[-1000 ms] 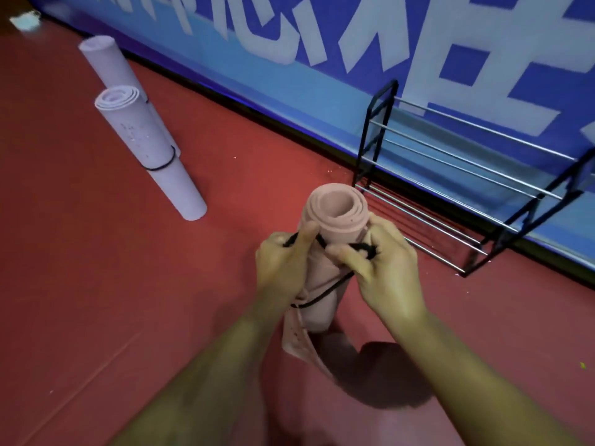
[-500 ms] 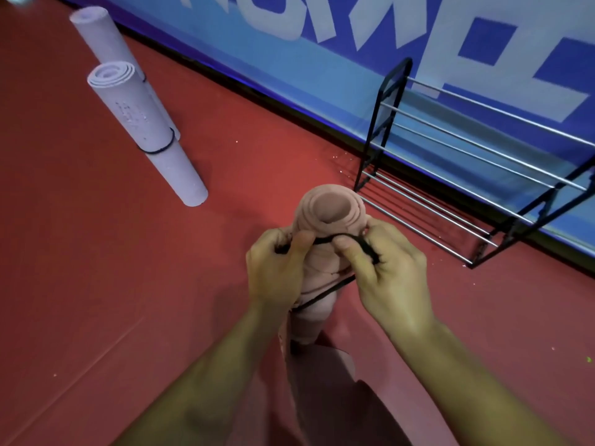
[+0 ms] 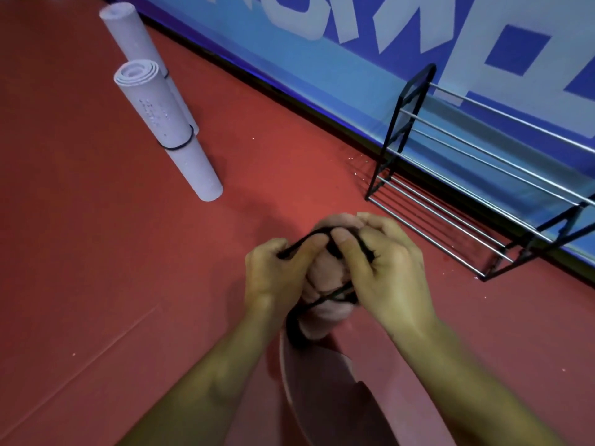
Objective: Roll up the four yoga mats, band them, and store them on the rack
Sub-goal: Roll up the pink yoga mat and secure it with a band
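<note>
A rolled pink yoga mat [image 3: 323, 278] stands upright on the red floor between my hands, its top mostly hidden by my fingers. My left hand [image 3: 273, 278] and my right hand [image 3: 383, 268] both pinch a black elastic band [image 3: 309, 237] and stretch it over the roll's top end. A second strand of the band crosses the roll lower down. The mat's loose tail [image 3: 325, 387] trails toward me. Two lilac rolled mats [image 3: 167, 130] [image 3: 135, 37] stand at the upper left, the nearer one banded. The black wire rack [image 3: 457, 175] stands at the right against the wall.
A blue wall banner [image 3: 322, 53] with white lettering runs along the back. The rack's shelves hold nothing. Red floor [image 3: 96, 252] stretches to the left and in front.
My hands have drawn the band up and over the roll's top end, and now cover most of it. The view has shifted so the roll sits lower in the frame.
</note>
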Motion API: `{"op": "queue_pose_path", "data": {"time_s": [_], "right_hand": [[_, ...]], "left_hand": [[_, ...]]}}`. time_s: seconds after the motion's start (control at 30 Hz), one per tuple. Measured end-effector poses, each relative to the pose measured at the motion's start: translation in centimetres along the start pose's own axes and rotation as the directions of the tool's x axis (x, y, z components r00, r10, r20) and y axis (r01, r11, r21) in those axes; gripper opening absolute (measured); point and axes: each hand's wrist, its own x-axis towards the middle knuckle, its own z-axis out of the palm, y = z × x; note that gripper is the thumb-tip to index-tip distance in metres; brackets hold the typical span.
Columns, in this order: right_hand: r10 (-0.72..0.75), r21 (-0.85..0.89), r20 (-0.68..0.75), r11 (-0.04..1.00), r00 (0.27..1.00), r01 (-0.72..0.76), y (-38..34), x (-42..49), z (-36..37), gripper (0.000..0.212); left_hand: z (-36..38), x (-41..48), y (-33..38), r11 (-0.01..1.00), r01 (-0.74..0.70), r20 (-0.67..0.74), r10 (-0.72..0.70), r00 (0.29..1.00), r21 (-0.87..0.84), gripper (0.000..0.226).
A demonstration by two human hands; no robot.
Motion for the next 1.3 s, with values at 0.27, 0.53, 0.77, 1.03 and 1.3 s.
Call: {"op": "queue_pose_path", "data": {"time_s": [0.27, 0.53, 0.77, 1.03, 1.3], "right_hand": [[0.191, 0.159, -0.077, 0.971, 0.978, -0.177, 2.5, -1.9, 3.0, 0.047], [0.296, 0.167, 0.039, 0.940, 0.955, -0.298, 3.5, -2.1, 4.2, 0.046], [0.278, 0.199, 0.081, 0.936, 0.957, -0.289, 4.4, -1.4, 4.1, 0.043], [0.381, 0.057, 0.201, 0.915, 0.902, -0.399, 4.6, -2.4, 2.9, 0.046], [0.552, -0.186, 0.022, 0.821, 0.833, -0.540, 3.7, -3.3, 2.1, 0.038]], "left_hand": [[0.3, -1.0, -1.4, 0.986, 0.056, 0.010, -0.058, 0.998, 0.154, 0.071], [-0.5, -0.5, -3.4, 0.958, -0.106, 0.132, 0.073, 0.989, 0.266, 0.046], [-0.5, 0.0, -2.8, 0.824, -0.194, 0.273, 0.049, 0.961, 0.532, 0.037], [-1.4, -0.2, -1.8, 0.800, -0.259, 0.381, 0.042, 0.924, 0.541, 0.052], [-0.6, 1.4, -2.2, 0.734, -0.399, 0.427, 0.163, 0.889, 0.550, 0.032]]}}
